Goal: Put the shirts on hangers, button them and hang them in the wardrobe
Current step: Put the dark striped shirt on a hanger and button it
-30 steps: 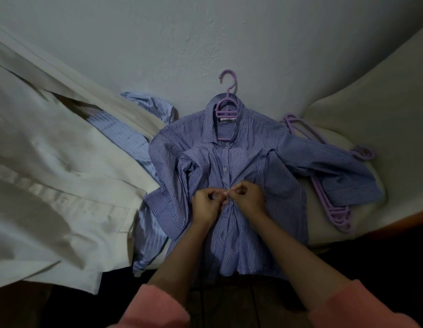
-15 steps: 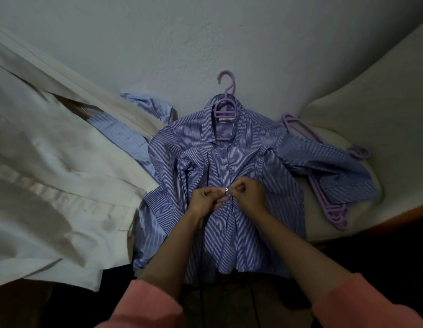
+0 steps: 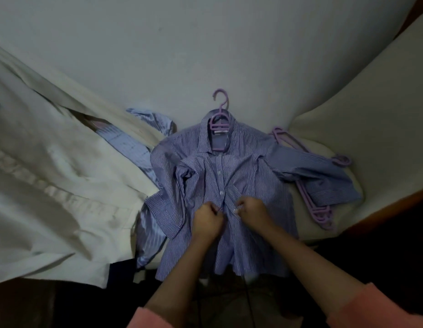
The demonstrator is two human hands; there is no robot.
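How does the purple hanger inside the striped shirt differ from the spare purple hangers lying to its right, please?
The hanger in the shirt is single; the spare hangers form a stacked bunch. The first sits inside the collar of the striped shirt, only its hook and neck showing; the spares lie loose, partly under that shirt's sleeve. The first's hook points towards the wall; the spares lie slanted. Both are the same lilac plastic.

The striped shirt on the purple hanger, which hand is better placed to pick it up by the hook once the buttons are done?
Probably the right hand. Both hands pinch the striped shirt placket, equally near the hook, which opens leftward.
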